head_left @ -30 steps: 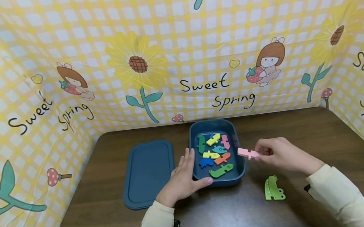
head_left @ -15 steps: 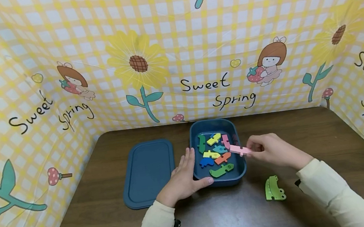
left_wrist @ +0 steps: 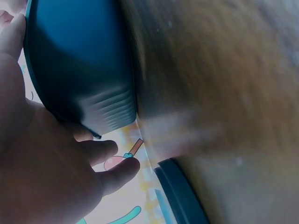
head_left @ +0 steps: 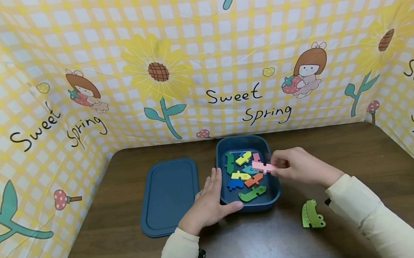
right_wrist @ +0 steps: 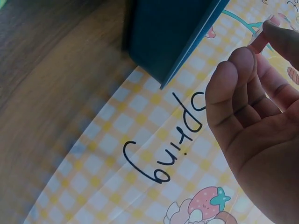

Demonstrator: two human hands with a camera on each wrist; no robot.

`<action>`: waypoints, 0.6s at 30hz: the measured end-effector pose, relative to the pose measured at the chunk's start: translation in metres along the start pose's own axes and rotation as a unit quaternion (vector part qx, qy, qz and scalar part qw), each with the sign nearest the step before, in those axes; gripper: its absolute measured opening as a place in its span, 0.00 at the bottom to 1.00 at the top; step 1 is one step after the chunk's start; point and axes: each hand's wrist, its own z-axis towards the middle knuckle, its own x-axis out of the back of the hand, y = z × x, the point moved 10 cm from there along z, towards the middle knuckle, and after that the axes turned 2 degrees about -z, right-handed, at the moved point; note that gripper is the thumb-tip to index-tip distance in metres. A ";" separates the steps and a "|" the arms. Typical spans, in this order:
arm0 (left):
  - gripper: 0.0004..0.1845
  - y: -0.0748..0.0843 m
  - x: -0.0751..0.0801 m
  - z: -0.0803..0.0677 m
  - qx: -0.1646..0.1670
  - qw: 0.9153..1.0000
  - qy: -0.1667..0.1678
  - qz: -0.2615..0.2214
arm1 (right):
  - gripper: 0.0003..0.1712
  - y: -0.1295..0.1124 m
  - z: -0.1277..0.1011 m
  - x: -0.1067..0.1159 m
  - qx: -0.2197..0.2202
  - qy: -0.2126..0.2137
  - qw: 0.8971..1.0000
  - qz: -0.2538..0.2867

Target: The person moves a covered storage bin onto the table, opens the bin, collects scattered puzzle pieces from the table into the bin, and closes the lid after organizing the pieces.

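Observation:
My right hand (head_left: 298, 167) pinches one end of a light pink puzzle piece (head_left: 261, 166) between thumb and fingertips, over the right rim of the dark blue box (head_left: 277, 191). In the right wrist view the pink piece (right_wrist: 259, 43) shows only as a small edge at the fingertips. Inside the box lie several colourful puzzle pieces, among them a green piece (head_left: 252, 193), an orange piece (head_left: 254, 180) and a blue piece (head_left: 235, 184). With fingers straight, my left hand (head_left: 209, 200) rests along the box's left side, thumb at the front rim.
A dark blue lid (head_left: 170, 197) lies flat on the wooden table (head_left: 102, 230), left of the box. Right of the box sits a green frog-like piece (head_left: 312, 214). A yellow checked cloth (head_left: 227, 48) walls in the table's back and sides.
My right hand has moved left with the pink piece, from beside the box to over its inside, now overlapping other pieces. The left hand and box have stayed in place.

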 end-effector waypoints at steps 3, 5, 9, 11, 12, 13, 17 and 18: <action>0.61 0.000 0.000 0.000 -0.002 1.000 0.000 -0.002 | 0.04 -0.002 0.005 -0.001 0.003 -0.003 1.000 -0.001; 0.60 0.001 0.000 0.000 -0.002 1.000 -0.001 -0.002 | 0.04 -0.003 0.008 -0.003 0.004 -0.005 1.000 0.001; 0.61 0.001 0.000 -0.001 0.000 1.000 -0.002 -0.002 | 0.04 -0.005 0.015 -0.007 0.003 -0.011 1.000 0.006; 0.60 0.001 0.001 -0.001 0.000 1.000 -0.003 -0.002 | 0.04 -0.006 0.018 -0.009 0.004 -0.013 1.000 0.007; 0.60 0.001 0.001 -0.001 0.001 1.000 -0.003 -0.002 | 0.04 -0.007 0.020 -0.010 0.004 -0.014 1.000 0.007; 0.60 0.001 0.001 -0.001 0.000 1.000 -0.003 -0.003 | 0.04 -0.007 0.021 -0.011 0.004 -0.015 1.000 0.007; 0.60 0.000 0.000 0.000 0.000 1.000 -0.005 -0.005 | 0.05 -0.007 0.026 -0.015 0.004 -0.024 1.000 0.009; 0.60 0.000 0.000 0.000 0.000 1.000 -0.005 -0.004 | 0.06 -0.007 0.027 -0.016 0.003 -0.027 1.000 0.010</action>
